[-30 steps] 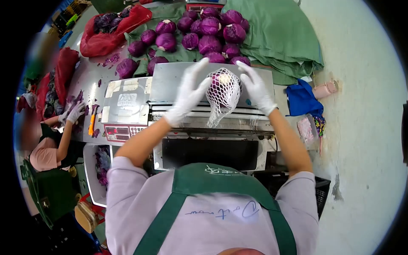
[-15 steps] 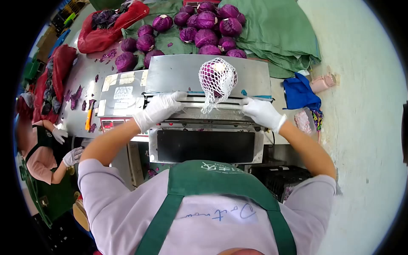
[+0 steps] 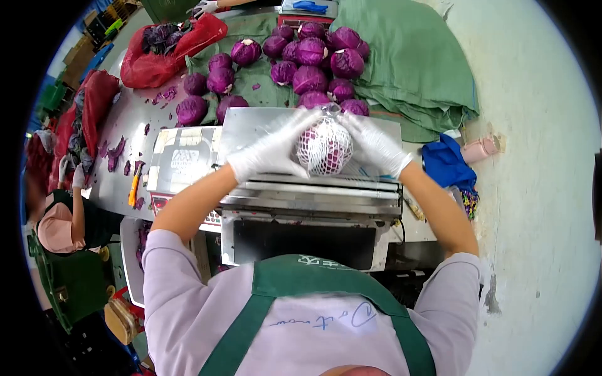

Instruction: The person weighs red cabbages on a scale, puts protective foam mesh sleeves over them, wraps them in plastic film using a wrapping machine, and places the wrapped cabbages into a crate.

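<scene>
A red cabbage in white netting [image 3: 325,147] rests over the steel machine [image 3: 257,123], the gathered net end pointing away from me. My left hand [image 3: 273,149], in a white glove, cups its left side with the thumb near its lower edge. Around the right side curves my right hand [image 3: 378,143], also gloved. Fingertips of both hands meet near the gathered end at the far side, slightly blurred. Just below the cabbage run the machine's long horizontal bars [image 3: 313,189]. Several bare red cabbages [image 3: 310,80] lie on green cloth [image 3: 411,69] beyond the machine.
On the left are red mesh sacks [image 3: 135,62], a scale [image 3: 182,160], an orange-handled knife [image 3: 133,188] and scattered leaves. A blue cloth [image 3: 446,161] and pink bottle [image 3: 481,149] lie right. A co-worker [image 3: 63,225] reaches toward a sack; another person's gloved hand [image 3: 204,8] shows at the top.
Both hands have left the bar and closed around the netted cabbage. Its net tail, earlier hanging toward me, now points away. The co-worker's hands have moved up to a red sack.
</scene>
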A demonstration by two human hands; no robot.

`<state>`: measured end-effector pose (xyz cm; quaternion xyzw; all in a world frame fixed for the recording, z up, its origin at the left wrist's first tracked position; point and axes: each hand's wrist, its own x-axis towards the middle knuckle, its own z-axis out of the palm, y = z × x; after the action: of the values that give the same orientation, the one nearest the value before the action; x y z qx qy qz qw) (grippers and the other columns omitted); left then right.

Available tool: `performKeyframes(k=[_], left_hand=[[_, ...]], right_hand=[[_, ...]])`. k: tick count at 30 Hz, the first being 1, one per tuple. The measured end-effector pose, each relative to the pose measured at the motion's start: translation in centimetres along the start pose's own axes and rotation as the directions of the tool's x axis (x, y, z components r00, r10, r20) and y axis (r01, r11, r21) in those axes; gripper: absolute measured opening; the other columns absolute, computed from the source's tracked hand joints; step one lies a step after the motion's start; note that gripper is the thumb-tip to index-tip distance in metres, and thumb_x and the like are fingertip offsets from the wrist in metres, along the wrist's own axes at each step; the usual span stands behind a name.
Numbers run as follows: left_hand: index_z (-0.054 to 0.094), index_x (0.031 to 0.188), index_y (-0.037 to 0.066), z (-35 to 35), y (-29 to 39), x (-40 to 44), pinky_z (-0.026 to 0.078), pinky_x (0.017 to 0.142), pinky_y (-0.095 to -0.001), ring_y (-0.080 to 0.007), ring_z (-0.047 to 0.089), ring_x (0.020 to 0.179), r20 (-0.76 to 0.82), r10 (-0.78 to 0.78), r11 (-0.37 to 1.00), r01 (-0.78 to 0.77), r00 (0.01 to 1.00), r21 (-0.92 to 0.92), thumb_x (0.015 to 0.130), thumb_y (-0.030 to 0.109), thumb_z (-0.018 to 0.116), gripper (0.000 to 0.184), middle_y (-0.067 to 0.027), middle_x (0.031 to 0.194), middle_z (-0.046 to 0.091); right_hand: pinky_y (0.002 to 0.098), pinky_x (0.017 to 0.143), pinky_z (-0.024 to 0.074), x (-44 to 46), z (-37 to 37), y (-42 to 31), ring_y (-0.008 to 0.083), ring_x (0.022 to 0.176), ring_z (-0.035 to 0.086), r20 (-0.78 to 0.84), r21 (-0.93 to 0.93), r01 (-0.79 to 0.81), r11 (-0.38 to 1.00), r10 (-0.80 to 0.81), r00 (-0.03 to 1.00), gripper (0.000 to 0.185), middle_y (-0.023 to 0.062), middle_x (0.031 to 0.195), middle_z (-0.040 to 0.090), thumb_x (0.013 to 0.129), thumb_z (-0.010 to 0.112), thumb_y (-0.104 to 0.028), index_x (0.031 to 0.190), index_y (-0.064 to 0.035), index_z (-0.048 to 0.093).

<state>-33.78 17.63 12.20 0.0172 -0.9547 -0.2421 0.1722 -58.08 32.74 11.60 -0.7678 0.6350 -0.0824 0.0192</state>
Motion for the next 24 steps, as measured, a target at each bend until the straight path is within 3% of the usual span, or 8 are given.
performKeyframes(k=[2, 4, 6, 8, 12, 17, 21, 24], left_hand=[[0.026, 0.148, 0.006, 0.8, 0.7, 1.0, 0.032, 0.112, -0.0375, -0.0288, 0.039, 0.135, 0.091, -0.18, 0.868, 0.202, 0.979, -0.454, 0.063, 0.033, 0.088, 0.108, -0.0176, 0.144, 0.042], [0.026, 0.147, 0.003, 0.5, 0.7, 0.8, 0.035, 0.11, -0.0362, -0.0257, 0.042, 0.132, 0.149, -0.233, 0.834, 0.276, 0.961, -0.478, 0.071, 0.033, 0.084, 0.1, -0.0165, 0.142, 0.044], [0.032, 0.142, -0.001, 1.2, 1.6, -0.5, 0.041, 0.105, -0.0354, -0.0229, 0.051, 0.122, 0.356, -0.376, 0.358, 0.488, 0.856, -0.796, 0.079, 0.034, 0.078, 0.086, -0.0185, 0.13, 0.054], [0.034, 0.141, 0.001, 2.2, 4.4, -2.9, 0.043, 0.102, -0.0348, -0.0218, 0.052, 0.119, 0.427, -0.292, 0.254, 0.5, 0.856, -0.828, 0.088, 0.056, 0.06, 0.081, -0.016, 0.133, 0.051], [0.036, 0.145, 0.021, -0.2, 12.4, -6.6, 0.044, 0.098, -0.0401, -0.0237, 0.049, 0.123, 0.922, -0.039, -0.326, 0.867, 0.385, -0.376, 0.084, 0.082, 0.027, 0.087, -0.0096, 0.14, 0.046], [0.037, 0.143, 0.021, 8.1, 12.6, -12.8, 0.047, 0.095, -0.0387, -0.0231, 0.05, 0.12, 0.878, -0.002, -0.567, 0.723, 0.478, -0.395, 0.095, 0.068, 0.022, 0.069, -0.0102, 0.14, 0.046], [0.029, 0.147, 0.005, 6.7, 14.6, -14.7, 0.043, 0.103, -0.0329, -0.0221, 0.047, 0.127, 0.837, -0.05, -0.559, 0.68, 0.545, -0.475, 0.099, 0.055, 0.037, 0.07, -0.0122, 0.14, 0.046], [0.041, 0.141, 0.004, 5.5, 15.6, -19.7, 0.046, 0.099, -0.0316, -0.021, 0.056, 0.117, 0.545, -0.451, 0.187, 0.671, 0.707, -0.717, 0.093, 0.023, 0.064, 0.057, -0.0127, 0.136, 0.05]], right_hand=[[0.0409, 0.105, 0.0407, 0.1, 1.6, -1.3, 0.0385, 0.126, 0.048, -0.253, 0.472, 0.131, 0.872, -0.008, 0.967, 0.107, 0.0236, 0.141, 0.043, 0.069, 0.084, -0.031, 0.15, -0.0073, 0.019], [0.0399, 0.103, 0.0426, -0.9, -1.3, -2.9, 0.0354, 0.121, 0.054, 0.105, 0.709, -0.196, 0.678, 0.174, 0.979, 0.103, 0.0222, 0.129, 0.055, 0.067, 0.086, -0.034, 0.146, -0.0026, 0.027], [0.0389, 0.101, 0.0441, -3.2, -1.7, -4.9, 0.0324, 0.116, 0.058, 0.137, 0.778, -0.209, 0.593, 0.164, 0.977, 0.095, 0.0205, 0.118, 0.062, 0.068, 0.084, -0.04, 0.139, 0.0004, 0.036], [0.0371, 0.104, 0.0412, -6.3, -1.7, -7.6, 0.026, 0.121, 0.054, 0.23, 0.826, -0.243, 0.509, 0.088, 0.969, 0.089, 0.0181, 0.13, 0.056, 0.076, 0.074, -0.054, 0.137, 0.001, 0.039], [0.0389, 0.11, 0.034, -11.3, -3.0, -14.8, 0.024, 0.131, 0.042, 0.591, 0.789, -0.584, -0.193, -0.024, 0.806, 0.102, 0.0127, 0.146, 0.037, 0.082, 0.061, -0.064, 0.151, -0.0042, 0.016], [0.0338, 0.114, 0.0278, -15.1, 2.9, -18.3, 0.0224, 0.136, 0.034, 0.506, 0.812, -0.467, -0.351, 0.025, 0.862, 0.081, 0.0121, 0.147, 0.034, 0.092, 0.056, -0.048, 0.149, -0.0044, 0.019], [0.0321, 0.102, 0.0418, -18.4, 6.5, -18.1, 0.0208, 0.119, 0.051, 0.801, 0.408, -0.559, -0.722, -0.01, 0.598, 0.066, 0.0147, 0.133, 0.051, 0.094, 0.058, -0.041, 0.14, 0.0022, 0.038], [0.0322, 0.101, 0.0422, -20.4, 6.2, -18.7, 0.0206, 0.118, 0.053, 0.788, 0.37, -0.457, -0.809, 0.012, 0.616, 0.062, 0.0158, 0.13, 0.054, 0.094, 0.059, -0.039, 0.136, 0.0032, 0.043]])
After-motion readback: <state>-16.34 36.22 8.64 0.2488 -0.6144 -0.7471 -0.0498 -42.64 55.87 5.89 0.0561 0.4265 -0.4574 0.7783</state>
